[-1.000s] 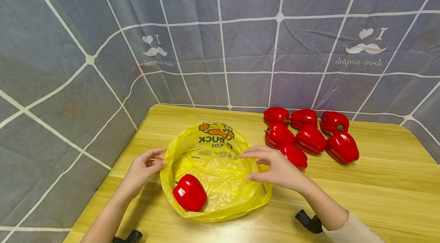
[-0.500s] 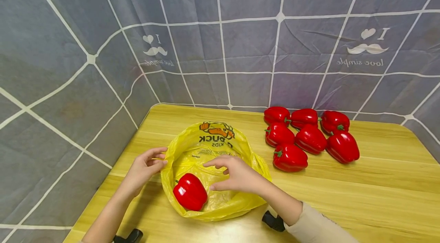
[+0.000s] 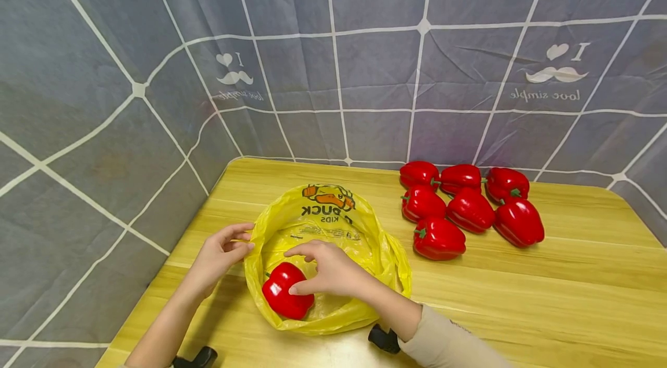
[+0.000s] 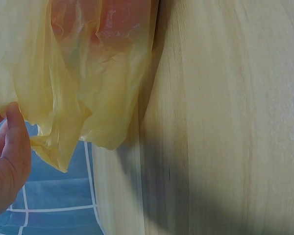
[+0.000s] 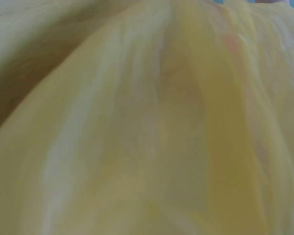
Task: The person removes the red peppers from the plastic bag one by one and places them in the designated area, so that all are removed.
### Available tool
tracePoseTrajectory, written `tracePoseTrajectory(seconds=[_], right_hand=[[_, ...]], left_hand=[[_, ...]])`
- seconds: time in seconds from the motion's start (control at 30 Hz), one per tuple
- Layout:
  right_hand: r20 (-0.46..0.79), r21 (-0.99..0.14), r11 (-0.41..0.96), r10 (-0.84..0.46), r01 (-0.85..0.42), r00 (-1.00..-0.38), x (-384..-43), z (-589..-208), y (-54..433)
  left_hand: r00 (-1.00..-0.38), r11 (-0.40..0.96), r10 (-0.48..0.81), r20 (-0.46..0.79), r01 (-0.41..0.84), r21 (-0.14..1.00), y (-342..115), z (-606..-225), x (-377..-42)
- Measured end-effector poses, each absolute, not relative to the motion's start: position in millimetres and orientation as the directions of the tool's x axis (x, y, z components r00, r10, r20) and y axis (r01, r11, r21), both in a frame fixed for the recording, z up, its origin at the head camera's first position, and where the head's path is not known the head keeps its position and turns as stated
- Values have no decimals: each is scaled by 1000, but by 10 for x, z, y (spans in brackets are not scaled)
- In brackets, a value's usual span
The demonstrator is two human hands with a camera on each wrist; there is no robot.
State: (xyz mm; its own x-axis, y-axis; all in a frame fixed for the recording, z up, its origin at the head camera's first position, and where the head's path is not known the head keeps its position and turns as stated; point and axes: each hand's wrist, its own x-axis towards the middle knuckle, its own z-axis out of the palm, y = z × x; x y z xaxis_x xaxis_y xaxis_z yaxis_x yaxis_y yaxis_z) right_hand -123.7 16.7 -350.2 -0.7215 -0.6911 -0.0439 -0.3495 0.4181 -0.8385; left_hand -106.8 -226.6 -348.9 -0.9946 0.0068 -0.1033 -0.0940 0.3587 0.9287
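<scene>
A yellow plastic bag [image 3: 365, 214] with a duck print lies spread open on the table. Its left rim is pinched between the thumb and fingers of my left hand [image 3: 219, 258]; the left wrist view shows that hand [image 4: 10, 156] at the bag's edge. Inside the bag, at the lower left, sits a glossy red bell pepper [image 3: 281, 301]. My right hand [image 3: 336, 272] reaches in over the bag's right side, thumb and fingers apart, and the thumb overlaps the pepper in the head view. Yellow plastic [image 5: 137, 127] fills the right wrist view and hides that hand.
Several more red bell peppers [image 3: 471, 210] lie grouped on the wooden table [image 3: 578, 275], right of the bag. A grey curtain [image 3: 375, 78] with white lines rises behind the table and along its left side.
My right hand has left the bag's right rim and moved left and slightly down, over the pepper inside. My left hand stays at the left rim.
</scene>
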Motion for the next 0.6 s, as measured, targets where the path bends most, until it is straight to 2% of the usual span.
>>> tracePoseTrajectory(seconds=[0.33,0.6], right_hand=[[-103,-759,514,-701,-399,-706,-1250,-3616,-10],[-96,-742,514,-717,-431,-690,-1278,-3679,-64]], left_hand=[[-995,356,14,-97,-85,931,-2273,-3527,-1072],[-996,379,18,-93,-79,922,-2276,-3562,-1071]])
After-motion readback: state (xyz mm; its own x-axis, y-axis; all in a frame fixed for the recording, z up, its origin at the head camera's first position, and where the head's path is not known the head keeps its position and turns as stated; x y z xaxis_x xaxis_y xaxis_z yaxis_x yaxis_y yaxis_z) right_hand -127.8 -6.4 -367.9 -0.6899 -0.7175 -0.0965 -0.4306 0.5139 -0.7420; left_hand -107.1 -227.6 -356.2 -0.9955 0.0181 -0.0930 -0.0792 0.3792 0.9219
